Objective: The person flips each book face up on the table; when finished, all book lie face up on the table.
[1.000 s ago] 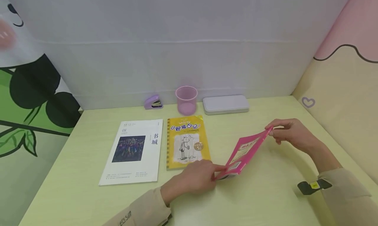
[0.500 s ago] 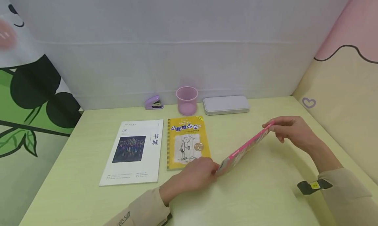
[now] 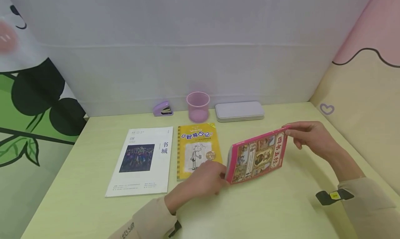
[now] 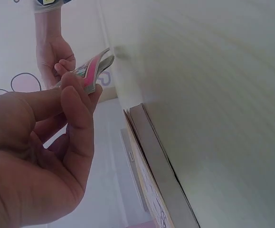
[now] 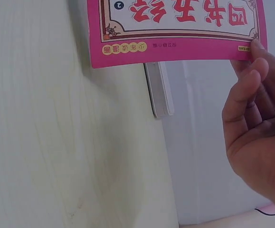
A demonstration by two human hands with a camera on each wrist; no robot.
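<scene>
A pink-edged book [image 3: 257, 157] with an illustrated cover is held tilted above the table, its front cover facing the head camera. My left hand [image 3: 207, 180] pinches its lower left corner. At the upper right corner, my right hand [image 3: 312, 138] grips the edge between thumb and fingers. In the right wrist view the pink cover [image 5: 175, 50] shows large red characters, and the thumb and fingers hold its corner. The left wrist view shows the left fingers on the book's end [image 4: 92, 76]. Partly behind my left hand lies a yellow book [image 3: 200, 148], flat on the table.
Left of the yellow book lies a white magazine [image 3: 142, 162] with a dark picture. Along the back stand a purple stapler [image 3: 162, 109], a pink cup [image 3: 198, 107] and a pale flat case [image 3: 239, 111]. A white sheet [image 3: 200, 58] hangs behind the table [image 3: 75, 197].
The pink book has turned over: its back cover showed first, then its edge, now its front cover. My left hand has shifted slightly up while both hands kept hold.
</scene>
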